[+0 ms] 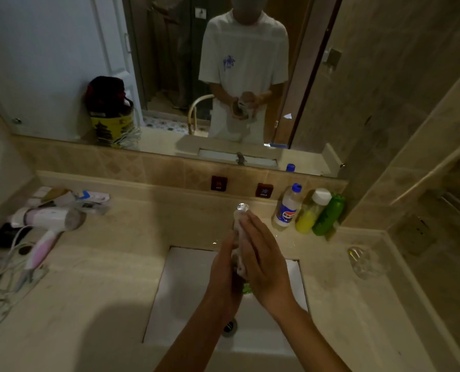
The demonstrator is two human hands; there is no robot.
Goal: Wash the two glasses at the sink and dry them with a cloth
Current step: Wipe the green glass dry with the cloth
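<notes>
Over the white sink [185, 291] my two hands hold a clear glass [241, 208] between them, its far end sticking out beyond my fingertips. A pale cloth [240, 265] is wrapped round the glass's body. My left hand [222, 269] grips the glass from the left. My right hand [263, 260] covers it from the right and holds the cloth against it. Most of the glass is hidden by hands and cloth. A second clear glass [365, 261] lies on the counter to the right of the sink, untouched.
Three bottles [308, 210] stand behind the sink at the right, below hot and cold buttons [218, 183]. A pink hair dryer [48, 224] with cable and clutter fills the left counter. Something green [247, 289] shows under my hands. The drain [230, 326] is near me.
</notes>
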